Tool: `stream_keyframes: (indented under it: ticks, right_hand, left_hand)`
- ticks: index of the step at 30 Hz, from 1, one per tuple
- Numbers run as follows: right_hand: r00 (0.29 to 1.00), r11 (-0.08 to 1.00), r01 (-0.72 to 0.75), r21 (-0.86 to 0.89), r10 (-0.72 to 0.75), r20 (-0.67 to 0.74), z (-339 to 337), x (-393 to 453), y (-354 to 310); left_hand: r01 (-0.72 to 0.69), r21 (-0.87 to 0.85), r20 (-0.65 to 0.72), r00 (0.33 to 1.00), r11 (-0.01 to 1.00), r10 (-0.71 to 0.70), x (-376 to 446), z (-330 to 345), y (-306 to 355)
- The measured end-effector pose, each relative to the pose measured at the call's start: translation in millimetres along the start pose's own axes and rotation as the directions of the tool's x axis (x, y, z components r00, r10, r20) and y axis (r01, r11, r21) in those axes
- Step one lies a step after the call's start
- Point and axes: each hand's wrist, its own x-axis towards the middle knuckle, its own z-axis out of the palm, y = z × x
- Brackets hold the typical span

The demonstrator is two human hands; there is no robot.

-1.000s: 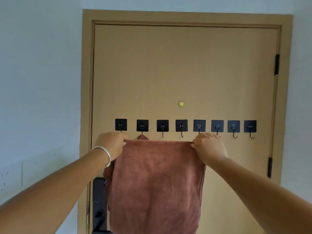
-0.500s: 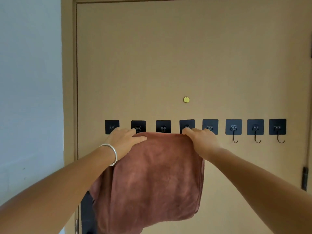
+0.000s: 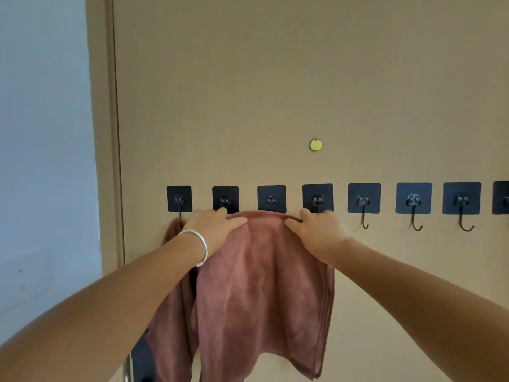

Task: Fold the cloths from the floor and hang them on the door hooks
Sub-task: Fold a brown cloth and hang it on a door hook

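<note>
I see my left hand [image 3: 213, 230] lying on the upper left corner of the brown cloth [image 3: 264, 293], fingers stretched forward and close together, thumb angled over the top edge; whether anything is pinched underneath I cannot tell. A silver bangle [image 3: 199, 246] circles that wrist. My right hand [image 3: 316, 232] rests on the upper right corner, fingers flat and only slightly apart, thumb pointing inward along the edge. The cloth hangs folded against the tan door [image 3: 275, 92], its top edge bunched just below the row of black hooks [image 3: 364, 198], under the second to fourth pads. A second brown cloth [image 3: 170, 312] hangs from the leftmost hook [image 3: 179, 199], partly behind my left forearm.
</note>
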Motion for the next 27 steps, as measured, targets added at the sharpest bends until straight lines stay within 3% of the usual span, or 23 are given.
stream_keyframes:
  ticks: [7, 13, 19, 23, 27]
  right_hand:
    - [0.998, 0.999, 0.046, 0.012, -0.047, 0.047, 19.9, -4.4, -36.7]
    - [0.996, 0.997, 0.072, 0.041, -0.073, 0.044, 25.8, -13.3, -42.2]
    - [0.997, 0.997, 0.081, 0.015, -0.080, -0.020, 32.0, -28.6, -48.9]
    - [0.980, 0.987, 0.159, 0.009, -0.157, -0.126, 39.2, -38.9, -52.1]
    - [0.956, 0.992, 0.096, 0.079, -0.069, -0.286, 38.8, -41.9, -38.9]
  left_hand:
    - [-0.156, 0.108, 0.054, 0.987, 0.982, 0.151, 6.4, -3.3, 31.6]
    - [-0.189, -0.230, 0.079, 0.974, 0.955, 0.212, -2.6, 17.0, 68.4]
    - [-0.227, -0.143, 0.049, 0.970, 0.963, 0.236, -17.2, 31.0, 74.7]
    - [-0.198, -0.087, 0.105, 0.973, 0.976, 0.207, -25.0, 25.3, 68.6]
    - [-0.045, -0.140, -0.112, 0.993, 0.989, 0.029, -11.1, -3.0, 58.5]
